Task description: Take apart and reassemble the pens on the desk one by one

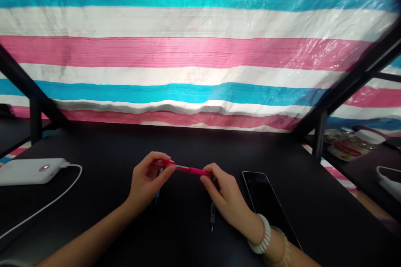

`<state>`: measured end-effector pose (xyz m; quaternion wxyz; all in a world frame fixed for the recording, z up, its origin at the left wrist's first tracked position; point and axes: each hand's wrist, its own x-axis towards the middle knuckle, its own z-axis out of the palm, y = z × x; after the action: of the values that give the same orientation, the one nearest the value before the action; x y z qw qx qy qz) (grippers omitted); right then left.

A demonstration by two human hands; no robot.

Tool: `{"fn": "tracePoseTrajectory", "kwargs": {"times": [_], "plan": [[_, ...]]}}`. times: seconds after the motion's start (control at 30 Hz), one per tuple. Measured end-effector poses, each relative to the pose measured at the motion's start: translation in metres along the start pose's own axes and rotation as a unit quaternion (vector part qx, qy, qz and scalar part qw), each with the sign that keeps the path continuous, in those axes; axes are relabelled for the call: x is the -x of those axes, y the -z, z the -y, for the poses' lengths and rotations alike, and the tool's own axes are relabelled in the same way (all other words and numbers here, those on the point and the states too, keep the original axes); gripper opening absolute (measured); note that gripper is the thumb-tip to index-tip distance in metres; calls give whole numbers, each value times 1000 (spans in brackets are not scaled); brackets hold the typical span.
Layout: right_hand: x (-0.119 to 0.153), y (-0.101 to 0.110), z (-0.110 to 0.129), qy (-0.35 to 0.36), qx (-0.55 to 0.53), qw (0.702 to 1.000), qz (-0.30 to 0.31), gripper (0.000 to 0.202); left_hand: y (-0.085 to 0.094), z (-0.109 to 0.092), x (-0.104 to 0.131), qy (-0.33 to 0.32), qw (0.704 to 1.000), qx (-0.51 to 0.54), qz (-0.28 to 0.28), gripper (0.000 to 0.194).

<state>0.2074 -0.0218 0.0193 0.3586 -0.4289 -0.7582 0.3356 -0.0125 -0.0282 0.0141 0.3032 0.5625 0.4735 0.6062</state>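
Observation:
A pink pen [188, 169] with a clear middle section is held level above the black table, stretched between both hands. My left hand [148, 177] pinches its red end between thumb and fingers. At the other end, my right hand [224, 190] grips the pink tip part, its fingers closed round it. Under my left hand lies a blue pen [157, 197], partly hidden by the fingers. Below my right hand is a dark grey pen [212, 217], its upper part covered by the hand.
A phone [270, 204] with a dark screen lies right of my right hand, partly under the wrist. At left, a white power bank [34, 171] has a white cable [70, 184] plugged in. A striped plastic sheet [188, 50] hangs behind the table. A jar [354, 146] stands at far right.

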Motion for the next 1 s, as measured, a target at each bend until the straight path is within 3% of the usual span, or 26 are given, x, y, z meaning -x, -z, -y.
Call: {"fn": "tracePoseTrajectory", "kwargs": {"times": [0.23, 0.43, 0.73, 1.0], "plan": [[1, -4, -8, 98, 152, 983, -37, 15, 1, 10, -4, 85, 996, 12, 30, 25], [1, -4, -7, 118, 176, 977, -36, 27, 3, 16, -3, 123, 990, 44, 43, 29], [5, -5, -7, 57, 142, 988, 5, 35, 3, 11, -2, 108, 992, 48, 47, 24], [1, -4, -6, -64, -17, 995, 75, 35, 3, 7, -2, 78, 993, 57, 61, 20]]}}
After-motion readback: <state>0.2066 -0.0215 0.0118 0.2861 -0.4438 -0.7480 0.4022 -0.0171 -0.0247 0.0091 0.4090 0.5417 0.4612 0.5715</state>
